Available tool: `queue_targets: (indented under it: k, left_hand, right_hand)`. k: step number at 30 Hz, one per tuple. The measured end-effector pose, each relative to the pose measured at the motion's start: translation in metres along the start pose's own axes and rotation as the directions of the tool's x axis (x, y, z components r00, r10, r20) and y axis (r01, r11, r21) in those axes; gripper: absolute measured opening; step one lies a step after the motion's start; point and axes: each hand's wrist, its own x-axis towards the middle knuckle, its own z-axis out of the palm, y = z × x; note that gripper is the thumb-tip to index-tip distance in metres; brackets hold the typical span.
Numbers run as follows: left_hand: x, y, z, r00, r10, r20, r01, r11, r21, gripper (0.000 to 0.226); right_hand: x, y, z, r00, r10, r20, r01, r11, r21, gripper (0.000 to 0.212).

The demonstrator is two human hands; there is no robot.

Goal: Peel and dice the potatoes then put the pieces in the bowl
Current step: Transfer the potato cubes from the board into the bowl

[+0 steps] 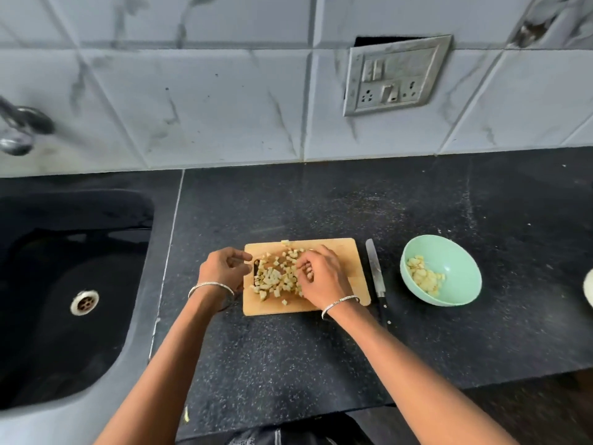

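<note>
Wooden board (346, 252): pale and rectangular, it lies flat on the worktop in the middle of the view, long side facing the person.
Worktop (288, 364): black speckled stone that runs from the sink to the right edge.
Dice (272, 279): a loose heap of small yellowish potato cubes covers the left half of the board, with a few strays at its far edge and near its front edge.
Right hand (321, 279): palm down over the right side of the heap, fingers curled into it and gripping dice; a thin bangle circles the wrist.
Left hand (221, 268): at the board's left edge, fingers curled with the thumb close to them. I cannot tell whether it holds anything. It also wears a bangle.
Knife (375, 271): it lies flat on the worktop between board and bowl, just beside the board, tip pointing away and dark handle toward the person.
Bowl (462, 261): mint green, right of the knife, apart from the board.
Pieces (423, 277): a small pile of potato lies inside the bowl on its left side.
Sink (64, 316): black, set into the left, with a round metal drain (84, 302).
Wall: grey marbled tiles carry a socket plate (396, 75).
</note>
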Motion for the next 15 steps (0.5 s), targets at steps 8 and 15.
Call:
queue_targets:
  k: [8, 15]
  left_hand:
    - [-0.003, -0.016, -0.004, 0.993, 0.024, 0.117, -0.061, 0.943, 0.326, 0.054]
    - [-0.011, -0.021, 0.004, 0.991, 0.060, 0.119, -0.100, 0.924, 0.369, 0.061]
  right_hand:
    - [0.036, -0.044, 0.034, 0.924, -0.223, 0.311, 0.305, 0.920, -0.246, 0.057]
    - [0.049, -0.050, 0.037, 0.873, -0.275, 0.402, 0.433, 0.815, -0.384, 0.068]
